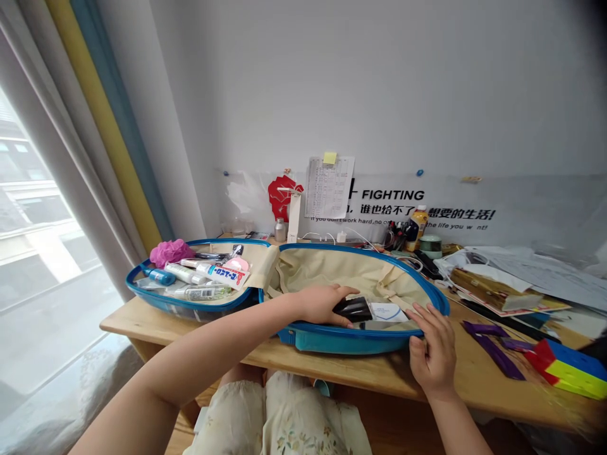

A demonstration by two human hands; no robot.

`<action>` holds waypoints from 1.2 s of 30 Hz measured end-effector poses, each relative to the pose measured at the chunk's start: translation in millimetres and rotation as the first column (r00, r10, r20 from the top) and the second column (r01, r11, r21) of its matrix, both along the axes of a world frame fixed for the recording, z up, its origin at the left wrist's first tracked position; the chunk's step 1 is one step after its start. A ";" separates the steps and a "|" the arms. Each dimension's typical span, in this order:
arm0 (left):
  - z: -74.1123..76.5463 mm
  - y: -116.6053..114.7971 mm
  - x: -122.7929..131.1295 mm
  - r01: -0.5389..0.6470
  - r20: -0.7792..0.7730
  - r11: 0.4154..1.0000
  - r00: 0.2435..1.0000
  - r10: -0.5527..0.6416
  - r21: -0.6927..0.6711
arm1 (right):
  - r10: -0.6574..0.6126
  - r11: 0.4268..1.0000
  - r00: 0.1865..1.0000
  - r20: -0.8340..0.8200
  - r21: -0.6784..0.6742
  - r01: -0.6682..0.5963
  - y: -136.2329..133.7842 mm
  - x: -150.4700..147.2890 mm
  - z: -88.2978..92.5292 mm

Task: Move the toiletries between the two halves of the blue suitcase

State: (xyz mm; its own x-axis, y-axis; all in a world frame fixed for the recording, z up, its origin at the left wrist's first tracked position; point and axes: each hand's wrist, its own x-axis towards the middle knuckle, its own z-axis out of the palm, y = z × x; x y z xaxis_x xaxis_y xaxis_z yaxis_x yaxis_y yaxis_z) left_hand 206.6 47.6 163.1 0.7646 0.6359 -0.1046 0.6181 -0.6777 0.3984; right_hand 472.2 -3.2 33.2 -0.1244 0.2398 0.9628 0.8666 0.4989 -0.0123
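Note:
An open blue-rimmed suitcase (pixel 348 341) with beige lining lies on a wooden table. My left hand (pixel 327 304) reaches over the near rim of its right half, thumb and fingers around a glossy black item (pixel 358 309) whose kind I cannot make out. Beside that item, to the right, is a white box (pixel 387 312) with blue marks. My right hand (pixel 434 347) rests at the suitcase's near right corner, its fingers a little apart over the rim and its thumb outside. In the left half lie a toothpaste box (pixel 226 275), a pink bath puff (pixel 171 253), a blue bottle (pixel 160 276) and several tubes.
To the right on the table (pixel 474 385) are purple wrappers (pixel 496 354), a red, yellow and blue block-like object (pixel 569 370) and piled papers (pixel 512 265). Behind the suitcase stand a white desk lamp (pixel 294 218) and a yellow-orange bottle (pixel 417 227). A curtained window is at left.

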 end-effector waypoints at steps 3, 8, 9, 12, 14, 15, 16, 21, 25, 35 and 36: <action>-3.8 -0.6 1.0 -0.027 -0.057 0.998 0.998 0.024 -0.051 | -0.005 1.000 1.000 -0.005 0.004 0.005 0.9 0.5 -1.0; -7.7 0.8 6.6 -0.006 -0.150 1.000 0.989 0.002 -0.027 | -0.005 1.000 1.000 -0.017 -0.020 0.005 1.7 2.4 -2.7; -8.6 1.8 7.2 0.008 -0.170 1.000 0.985 -0.010 -0.011 | -0.006 1.000 1.000 -0.022 -0.023 0.005 1.8 2.6 -2.7; -11.5 4.7 7.4 0.038 -0.243 0.997 0.970 -0.020 0.070 | -0.006 1.000 1.000 -0.019 -0.006 0.006 2.1 2.4 -1.8; -13.8 5.2 6.9 0.033 -0.286 0.993 0.958 0.000 0.111 | -0.002 1.000 1.000 -0.005 0.008 0.002 2.1 2.0 -0.7; -14.7 4.8 6.8 0.026 -0.299 0.992 0.954 0.011 0.121 | 0.001 1.000 1.000 0.000 0.010 -0.001 2.1 1.8 -0.2; -15.3 4.0 6.8 0.019 -0.305 0.992 0.952 0.020 0.124 | 0.004 1.000 1.000 0.002 0.011 -0.004 2.1 1.8 0.1; -3.2 4.0 -2.9 0.003 -0.257 0.987 0.966 0.039 0.162 | -0.003 1.000 1.000 0.007 0.015 0.003 2.8 2.3 -0.7; 24.7 23.9 -52.3 -0.221 -0.215 0.900 0.924 0.317 0.375 | -0.004 1.000 1.000 0.003 0.018 0.004 2.8 1.7 -1.1; 6.2 48.2 -224.4 -0.438 -0.456 0.711 0.555 0.696 0.550 | 0.017 1.000 1.000 -0.015 0.022 -0.016 2.0 -0.5 1.9; 2.1 47.5 -230.4 -0.425 -0.462 0.713 0.555 0.692 0.557 | 0.021 1.000 1.000 -0.011 0.023 -0.021 2.1 -0.6 2.2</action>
State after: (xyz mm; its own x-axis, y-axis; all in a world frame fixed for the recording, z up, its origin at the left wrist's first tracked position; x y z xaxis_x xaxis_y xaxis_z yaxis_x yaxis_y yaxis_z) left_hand -23.9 95.1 165.1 0.0789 0.9943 -0.0714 0.9158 -0.1006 -0.3888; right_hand 471.6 -1.1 35.4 -0.1180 0.2156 0.9693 0.8558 0.5172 -0.0109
